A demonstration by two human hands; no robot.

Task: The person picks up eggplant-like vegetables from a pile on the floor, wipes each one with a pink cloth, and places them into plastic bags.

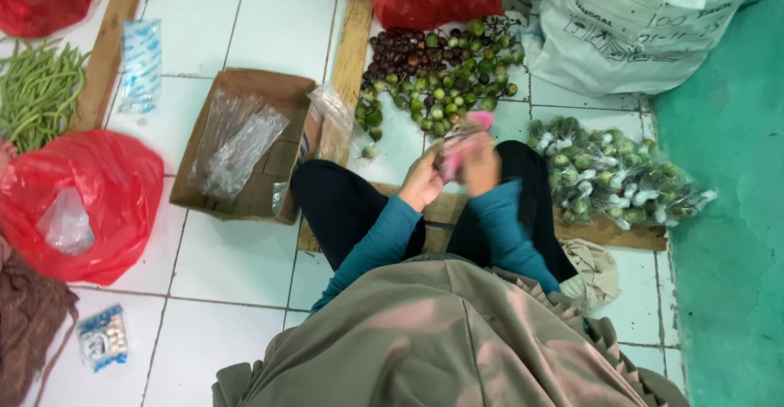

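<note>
Above the lap, the left hand (422,182) and right hand (480,166) both grasp a small clear bag (459,142), blurred, with something pink inside. Beyond lies a pile of round green and purple eggplants (437,72) on the tiled floor (237,256), with filled bags (616,174) to the right.

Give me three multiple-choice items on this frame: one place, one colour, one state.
1. Where is the loose pile of small round vegetables?
A. on the floor ahead of the hands
B. inside the cardboard box
C. on the person's lap

2. What colour are the sleeves?
A. red
B. teal
C. white

3. How is the cardboard box?
A. taped shut
B. crushed flat
C. open, clear bags inside

Key: 1 A, pile lies beyond the left hand and right hand. 2 B, both forearms are teal. 3 C, clear plastic bags show inside.
</note>
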